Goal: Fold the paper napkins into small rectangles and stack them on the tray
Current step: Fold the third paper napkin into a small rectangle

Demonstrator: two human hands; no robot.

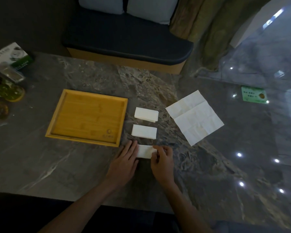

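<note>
Beside the tray [86, 116], the flat left hand [124, 161] is pressing a folded napkin [145, 151] while the right hand [162, 161] is pinching its end.

Both forearms are bare to the frame edge, no sleeves, and the left hand [124, 163] and right hand [162, 161] wear nothing.

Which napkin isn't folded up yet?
The big napkin lying flat and open, right of the others. The three small ones are already folded rectangles.
</note>
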